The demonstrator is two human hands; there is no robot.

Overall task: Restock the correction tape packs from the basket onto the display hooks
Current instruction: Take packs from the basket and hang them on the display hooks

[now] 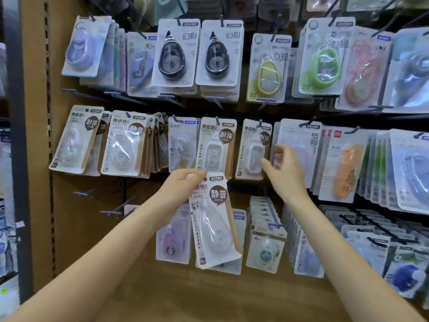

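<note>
Pinching a correction tape pack by its top edge, my left hand holds it; my right hand, fingers spread, hovers at the hung packs.

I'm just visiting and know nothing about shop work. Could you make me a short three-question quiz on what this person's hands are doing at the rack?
1. True or false: the left hand pinches the top of a correction tape pack.
2. What is the right hand doing? A) gripping a pack B) reaching open toward the hanging packs C) resting on a basket
3. Fill in: the two black teardrop correction tape packs hang in the ___ row of those in full view.

Key: 1 true. 2 B; its fingers are spread and hold nothing. 3 top.
</note>
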